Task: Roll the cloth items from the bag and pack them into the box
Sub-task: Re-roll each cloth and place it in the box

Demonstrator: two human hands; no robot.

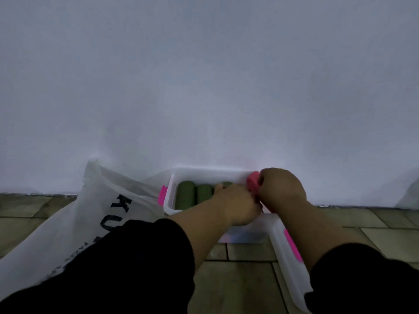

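A clear plastic box (205,172) with pink latches stands on the floor against the white wall. Inside it lie green cloth rolls (186,194) side by side at the left. My right hand (282,189) grips a pink cloth roll (252,181) over the box's right end. My left hand (235,203) reaches into the box beside it, fingers curled down by the third green roll and the pink one; what it holds is hidden. A white plastic bag (74,218) with black lettering lies left of the box.
The box's clear lid (286,252) with a pink latch lies on the tiled floor in front of the box, under my right forearm. The white wall fills the upper view. A pale object (408,198) shows at the far right edge.
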